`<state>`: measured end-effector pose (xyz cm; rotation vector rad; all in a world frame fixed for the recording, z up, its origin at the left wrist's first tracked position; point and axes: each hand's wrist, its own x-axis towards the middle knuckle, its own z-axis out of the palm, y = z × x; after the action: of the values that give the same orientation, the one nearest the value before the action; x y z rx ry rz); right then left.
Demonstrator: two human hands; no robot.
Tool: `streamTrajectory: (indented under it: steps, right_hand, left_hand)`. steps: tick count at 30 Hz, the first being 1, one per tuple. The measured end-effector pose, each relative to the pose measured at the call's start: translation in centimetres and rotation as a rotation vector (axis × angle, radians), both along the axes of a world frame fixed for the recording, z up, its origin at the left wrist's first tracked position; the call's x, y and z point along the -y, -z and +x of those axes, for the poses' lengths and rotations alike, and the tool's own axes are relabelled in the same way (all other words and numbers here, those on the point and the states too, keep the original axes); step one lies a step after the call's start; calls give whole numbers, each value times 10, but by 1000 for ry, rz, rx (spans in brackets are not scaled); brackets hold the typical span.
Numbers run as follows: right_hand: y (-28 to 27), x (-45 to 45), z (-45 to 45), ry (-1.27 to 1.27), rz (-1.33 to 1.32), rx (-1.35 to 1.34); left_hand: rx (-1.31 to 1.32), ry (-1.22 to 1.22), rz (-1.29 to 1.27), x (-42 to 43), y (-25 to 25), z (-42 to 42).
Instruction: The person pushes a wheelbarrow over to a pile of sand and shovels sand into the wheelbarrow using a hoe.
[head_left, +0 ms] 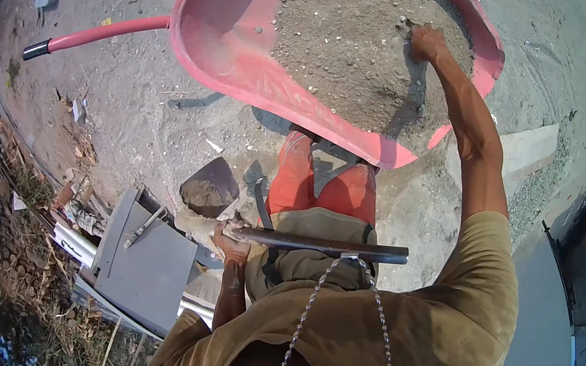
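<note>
My right hand reaches into the pink wheelbarrow and touches the heap of grey-brown sand there. Its fingers are curled at the sand's surface; whatever they may hold is hidden. Down by my left thigh, my left hand is wrapped round the dark handle of what looks like a shovel. The handle lies crosswise in front of my waist, its end pointing right. Just beyond that hand rests a dark scoop-shaped blade with sand in it; its join to the handle is not clear.
The wheelbarrow's grip sticks out to the left. A grey box-like panel with a metal tool on it stands at lower left, beside white pipes and dry debris. A pale board lies right of the wheelbarrow.
</note>
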<state>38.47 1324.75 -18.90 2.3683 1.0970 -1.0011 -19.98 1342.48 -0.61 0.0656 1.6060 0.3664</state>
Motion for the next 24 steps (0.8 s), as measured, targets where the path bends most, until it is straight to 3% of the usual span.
streamTrajectory:
  steps: [2, 5, 7, 9, 11, 12, 14, 15, 16, 17, 18, 19, 20, 21, 23, 24]
  right_hand:
    - [-14, 16, 5, 24, -26, -60]
    - [-10, 67, 3, 262, 144, 18]
    - [-54, 71, 3, 421, 212, -158]
    - [-108, 63, -25, 346, 285, 172]
    - [-125, 72, -38, 633, 191, -46]
    - [-100, 101, -55, 610, 486, 91]
    - [-112, 117, -77, 1057, 592, -11]
    - [-113, 134, -102, 1254, 664, 143]
    - [-71, 178, -129, 1395, 645, 117]
    - [-90, 195, -155, 1470, 400, 213]
    - [-11, 267, -197, 1676, 400, 106]
    - [-131, 243, -214, 1738, 162, 46]
    - [-118, 285, -260, 1823, 172, 110]
    - [-152, 298, -286, 1838, -92, 142]
    - [-219, 299, -319, 1641, -279, 329]
    - [-182, 328, -330, 1730, -76, 398]
  left_hand:
    - [23, -26, -34, -9, -1, 6]
    - [51, -14, -29, -15, 10, 5]
    - [78, -24, -51, -16, 5, 15]
    - [141, -31, -73, -16, 21, 8]
    - [43, 27, -46, -9, 20, 23]
    - [94, 69, -33, -5, 24, 25]
    - [103, 111, -18, 1, 39, 14]
    - [98, 138, -2, 5, 43, 11]
    - [108, 155, 10, 3, 46, 29]
    - [108, 166, 20, 4, 47, 37]
    - [120, 166, 36, 5, 47, 47]
    - [141, 171, 55, 4, 47, 57]
    - [170, 170, 68, 2, 42, 67]
    - [200, 167, 84, 2, 40, 77]
    - [244, 138, 122, 6, 36, 86]
    - [265, 122, 137, 9, 34, 88]
